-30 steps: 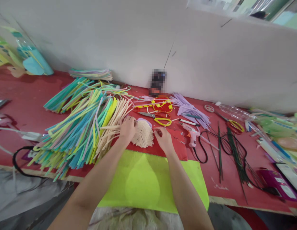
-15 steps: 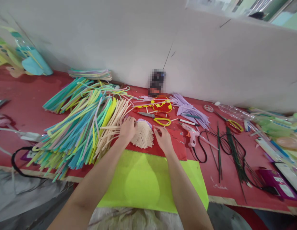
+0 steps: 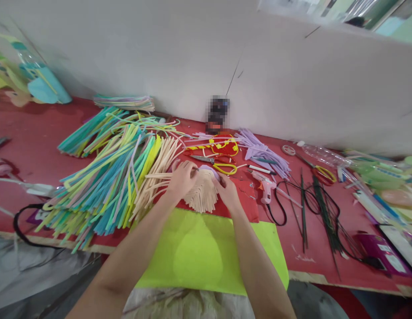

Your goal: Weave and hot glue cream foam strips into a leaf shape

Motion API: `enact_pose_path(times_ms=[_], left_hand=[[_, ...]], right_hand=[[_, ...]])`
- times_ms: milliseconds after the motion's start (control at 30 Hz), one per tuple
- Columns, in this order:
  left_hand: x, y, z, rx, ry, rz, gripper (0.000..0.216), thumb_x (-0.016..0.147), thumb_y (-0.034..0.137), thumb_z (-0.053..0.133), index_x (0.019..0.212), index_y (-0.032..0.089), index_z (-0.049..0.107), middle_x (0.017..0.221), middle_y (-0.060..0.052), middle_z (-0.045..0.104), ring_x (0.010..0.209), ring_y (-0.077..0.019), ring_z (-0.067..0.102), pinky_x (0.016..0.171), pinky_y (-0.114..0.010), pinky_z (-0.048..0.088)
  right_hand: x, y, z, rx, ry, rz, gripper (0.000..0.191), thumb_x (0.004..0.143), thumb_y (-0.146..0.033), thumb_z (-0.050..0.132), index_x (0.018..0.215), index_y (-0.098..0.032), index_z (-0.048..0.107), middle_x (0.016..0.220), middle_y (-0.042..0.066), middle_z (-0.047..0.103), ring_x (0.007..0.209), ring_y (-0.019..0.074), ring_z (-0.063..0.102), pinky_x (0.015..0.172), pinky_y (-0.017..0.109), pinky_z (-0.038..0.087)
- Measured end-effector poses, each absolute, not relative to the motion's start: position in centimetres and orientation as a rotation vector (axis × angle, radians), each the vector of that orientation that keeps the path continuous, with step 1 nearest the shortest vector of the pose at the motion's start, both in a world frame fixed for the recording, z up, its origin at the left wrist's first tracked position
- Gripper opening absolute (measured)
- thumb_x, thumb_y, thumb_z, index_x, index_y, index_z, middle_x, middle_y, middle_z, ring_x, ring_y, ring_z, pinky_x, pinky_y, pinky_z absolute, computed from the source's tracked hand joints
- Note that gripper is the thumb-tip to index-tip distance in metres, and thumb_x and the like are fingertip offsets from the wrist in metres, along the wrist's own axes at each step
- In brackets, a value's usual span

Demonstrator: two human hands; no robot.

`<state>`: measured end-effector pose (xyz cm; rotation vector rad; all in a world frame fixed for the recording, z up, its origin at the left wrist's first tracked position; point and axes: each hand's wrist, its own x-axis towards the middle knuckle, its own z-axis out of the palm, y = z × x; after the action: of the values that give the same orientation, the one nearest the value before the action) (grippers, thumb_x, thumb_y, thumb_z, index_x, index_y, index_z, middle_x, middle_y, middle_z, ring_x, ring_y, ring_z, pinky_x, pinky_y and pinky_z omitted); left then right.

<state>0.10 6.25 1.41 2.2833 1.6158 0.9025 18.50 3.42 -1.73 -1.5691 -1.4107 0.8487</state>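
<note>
"Across the red table (image 3: 26, 128), what takes up most space?"

"The heap of pipe cleaners (image 3: 106, 186) on the left. Its cream ones lie on the side nearest the hands, probably for easy reach."

"And the yellow-green sheet (image 3: 199, 261)?"

"It juts past the table's front edge toward the person and seems to serve as a mat. The smaller red sheet (image 3: 245, 208) lies by its far edge."

"Where is the cream fan (image 3: 202, 197)?"

"Over the red sheet, between both hands, a lilac piece (image 3: 207, 168) at its far end. The left hand (image 3: 182, 179) appears to have its fingers closed on the upper left edge; the right hand (image 3: 227, 190) seems to pinch the upper right, likely to steady the rows. The undersides are hidden."

"Any room to move?"

"Toward the person looks easiest, over the flat yellow-green sheet. Leftward, cream strands crowd the left hand. Rightward, the glue gun (image 3: 267, 190) sits just past the red sheet. On the far side, the scissors (image 3: 206, 159) lie near the fan, tips leftward, so that edge is tight."
</note>
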Motion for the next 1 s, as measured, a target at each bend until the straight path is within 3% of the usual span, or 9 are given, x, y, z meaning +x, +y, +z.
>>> enact_pose_path(times_ms=[233,367,500,667,833,1000], left_hand=[[0.4,5.9,1.7,2.285,1.605,0.889,0.009,0.086,0.019,0.051,0.09,0.021,0.059,0.094,-0.004,0.068,0.095,-0.0214,0.062,0.108,-0.043,0.028],[0.0,5.6,2.2,2.239,1.575,1.286,0.019,0.091,0.024,0.046,0.107,0.021,0.056,0.112,-0.008,0.064,0.111,-0.0222,0.056,0.106,-0.042,0.034],[-0.6,4.9,2.8,2.151,1.49,1.75,0.025,0.095,0.026,0.038,0.116,0.022,0.051,0.12,-0.011,0.058,0.118,-0.0212,0.053,0.104,-0.042,0.039],[-0.6,4.7,2.6,2.123,1.368,1.947,0.03,0.095,0.028,0.038,0.124,0.023,0.045,0.125,-0.012,0.053,0.123,-0.0216,0.049,0.101,-0.041,0.044],[-0.4,5.1,2.3,2.017,1.337,1.885,0.032,0.097,0.032,0.036,0.125,0.021,0.045,0.126,-0.012,0.054,0.123,-0.0219,0.049,0.106,-0.043,0.038],[0.2,6.0,1.3,1.745,1.285,1.659,0.037,0.096,0.044,0.036,0.122,0.02,0.048,0.125,-0.012,0.056,0.121,-0.0209,0.052,0.105,-0.039,0.039]], right_hand=[[18.5,3.5,-1.4,-1.484,-1.344,1.022,0.038,0.069,-0.046,0.068,0.093,-0.016,0.068,0.075,-0.001,0.065,0.068,0.0149,0.056,0.065,0.027,0.045],[19.4,3.4,-0.6,-1.44,-1.193,1.088,0.034,0.065,-0.044,0.072,0.084,-0.016,0.068,0.069,-0.003,0.063,0.063,0.0135,0.054,0.06,0.026,0.042],[21.1,3.2,0.0,-1.375,-0.974,1.112,0.036,0.067,-0.044,0.07,0.092,-0.018,0.066,0.078,0.0,0.069,0.066,0.0161,0.061,0.062,0.029,0.048],[22.4,3.5,0.0,-1.279,-0.793,1.076,0.039,0.073,-0.048,0.061,0.098,-0.018,0.065,0.095,0.007,0.073,0.086,0.0234,0.068,0.075,0.037,0.055],[21.9,3.9,0.3,-1.091,-0.576,1.173,0.033,0.073,-0.035,0.061,0.101,-0.02,0.065,0.117,0.006,0.068,0.109,0.0217,0.063,0.082,0.032,0.056],[21.0,3.8,0.6,-1.061,-0.556,1.245,0.032,0.069,-0.028,0.065,0.101,-0.023,0.065,0.116,0.002,0.069,0.105,0.0189,0.065,0.075,0.027,0.057]])
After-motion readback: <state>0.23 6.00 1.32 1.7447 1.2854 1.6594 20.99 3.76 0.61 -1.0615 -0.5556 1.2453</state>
